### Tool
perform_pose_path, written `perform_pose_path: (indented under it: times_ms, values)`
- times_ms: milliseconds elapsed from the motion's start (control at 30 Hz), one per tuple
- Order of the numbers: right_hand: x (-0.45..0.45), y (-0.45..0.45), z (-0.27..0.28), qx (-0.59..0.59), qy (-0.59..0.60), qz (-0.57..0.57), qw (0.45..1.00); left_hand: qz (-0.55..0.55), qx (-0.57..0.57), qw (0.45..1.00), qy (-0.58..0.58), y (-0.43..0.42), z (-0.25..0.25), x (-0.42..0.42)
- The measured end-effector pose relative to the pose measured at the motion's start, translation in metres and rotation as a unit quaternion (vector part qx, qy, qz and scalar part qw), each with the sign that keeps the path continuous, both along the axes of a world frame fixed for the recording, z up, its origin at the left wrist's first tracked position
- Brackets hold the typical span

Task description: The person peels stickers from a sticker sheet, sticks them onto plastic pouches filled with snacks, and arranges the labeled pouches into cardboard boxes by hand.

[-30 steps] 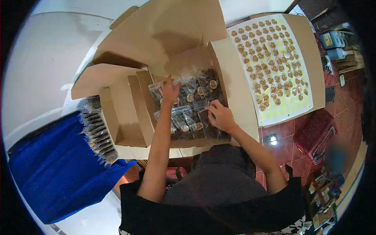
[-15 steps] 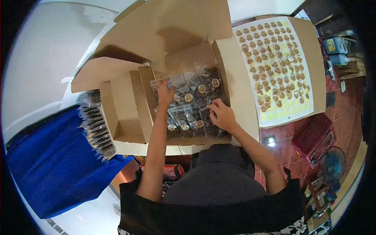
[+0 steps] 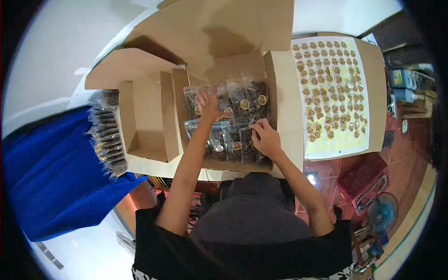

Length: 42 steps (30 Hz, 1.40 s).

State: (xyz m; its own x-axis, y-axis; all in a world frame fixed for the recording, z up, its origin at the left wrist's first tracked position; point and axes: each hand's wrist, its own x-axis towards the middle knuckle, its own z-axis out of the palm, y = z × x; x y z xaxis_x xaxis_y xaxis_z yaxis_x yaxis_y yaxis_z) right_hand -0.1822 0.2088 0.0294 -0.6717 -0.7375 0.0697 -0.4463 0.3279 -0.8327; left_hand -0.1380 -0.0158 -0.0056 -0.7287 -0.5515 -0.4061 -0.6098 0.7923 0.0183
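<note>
Two rows of clear zip bags (image 3: 260, 108) filled with dark pieces, each with a round sticker, lie inside an open cardboard box (image 3: 227, 69). My left hand (image 3: 208, 106) rests with fingers spread on an upper-row bag at the box's left side. At the top edge of a lower-row bag (image 3: 246, 142), on the right, my right hand (image 3: 266, 138) is closed, thumb and forefinger pinching the plastic. The palm side of my right hand is hidden.
A smaller open carton (image 3: 148, 119) stands left of the box. Several filled bags (image 3: 108, 140) are lined up beside it, near a blue cloth (image 3: 51, 172). To the right lies a sheet of round stickers (image 3: 329, 93). A fan (image 3: 380, 214) and a red crate (image 3: 361, 179) are on the floor.
My left hand has shifted right over the upper-row bags, and its fingers are now spread. My right hand stays at the lower-row bag's top edge. The camera view has shifted slightly.
</note>
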Motion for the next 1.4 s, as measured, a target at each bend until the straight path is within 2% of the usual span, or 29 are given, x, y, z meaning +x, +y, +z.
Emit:
perform_pose_path:
  times_ms: [100, 200, 267, 300, 500, 600, 667, 700, 767, 800, 867, 900, 967, 1000, 1067, 1100, 1133, 1200, 1267, 1333, 1367, 1400]
  values:
    - [0.001, -0.001, 0.001, 0.008, 0.002, 0.004, 1.0, -0.012, -0.001, 0.998, -0.055, 0.004, 0.019, -0.009]
    - [0.001, 0.0, 0.004, 0.019, -0.005, 0.002, 1.0, -0.059, 0.001, 0.998, -0.032, 0.007, 0.016, -0.007]
    - [-0.001, 0.0, 0.005, 0.036, -0.016, 0.005, 0.999, -0.107, -0.032, 0.993, 0.043, 0.011, 0.01, 0.001]
    - [0.0, -0.001, 0.005, 0.037, -0.009, 0.006, 0.999, -0.102, -0.032, 0.993, 0.045, 0.012, 0.008, 0.003]
    - [0.001, -0.003, 0.004, 0.076, 0.013, 0.042, 0.996, -0.059, -0.032, 0.997, 0.045, 0.01, 0.009, 0.006]
    - [0.004, -0.003, 0.01, 0.086, 0.01, 0.037, 0.996, -0.038, 0.034, 0.994, 0.096, 0.008, 0.019, 0.019]
    - [0.008, -0.002, 0.012, 0.074, 0.007, 0.031, 0.997, 0.061, 0.023, 0.973, 0.223, 0.008, 0.028, 0.035]
    - [0.011, 0.0, 0.011, 0.037, 0.02, 0.009, 0.999, 0.065, 0.022, 0.971, 0.227, 0.006, 0.032, 0.047]
    - [0.017, 0.008, 0.011, 0.002, 0.035, -0.007, 0.999, 0.122, -0.002, 0.926, 0.357, 0.003, 0.036, 0.079]
    - [0.019, 0.015, 0.012, 0.008, 0.054, -0.01, 0.998, 0.125, -0.002, 0.925, 0.359, 0.006, 0.037, 0.097]
    - [0.026, 0.026, 0.016, 0.011, 0.076, -0.012, 0.997, 0.219, -0.051, 0.9, 0.373, 0.012, 0.04, 0.133]
    - [0.03, 0.033, 0.018, 0.027, 0.088, -0.049, 0.995, 0.22, -0.053, 0.898, 0.377, 0.018, 0.041, 0.148]
    - [0.04, 0.042, 0.019, 0.058, 0.106, -0.122, 0.985, 0.308, -0.046, 0.875, 0.37, 0.027, 0.042, 0.174]
    - [0.046, 0.048, 0.012, 0.055, 0.11, -0.122, 0.985, 0.308, -0.047, 0.874, 0.374, 0.028, 0.037, 0.187]
    - [0.055, 0.059, -0.014, 0.039, 0.033, -0.129, 0.99, 0.334, 0.104, 0.843, 0.41, 0.027, 0.02, 0.21]
    - [0.06, 0.062, -0.019, 0.052, -0.008, -0.102, 0.993, 0.353, 0.109, 0.838, 0.402, 0.032, 0.019, 0.212]
    - [0.065, 0.066, -0.023, 0.05, -0.003, -0.104, 0.993, 0.351, 0.11, 0.836, 0.407, 0.036, 0.02, 0.215]
    - [0.076, 0.068, -0.029, 0.041, -0.118, -0.1, 0.987, 0.332, 0.178, 0.84, 0.391, 0.038, 0.02, 0.223]
    - [0.08, 0.069, -0.03, 0.064, -0.078, -0.138, 0.985, 0.31, 0.158, 0.837, 0.423, 0.032, 0.007, 0.229]
    - [0.078, 0.067, -0.019, 0.09, -0.142, -0.153, 0.974, 0.309, 0.171, 0.864, 0.36, 0.034, 0.025, 0.224]
    - [0.076, 0.067, -0.024, 0.116, -0.148, -0.164, 0.968, 0.285, 0.124, 0.879, 0.361, 0.035, 0.021, 0.225]
    - [0.074, 0.067, -0.036, 0.123, -0.09, -0.184, 0.971, 0.288, 0.145, 0.885, 0.335, 0.032, 0.014, 0.226]
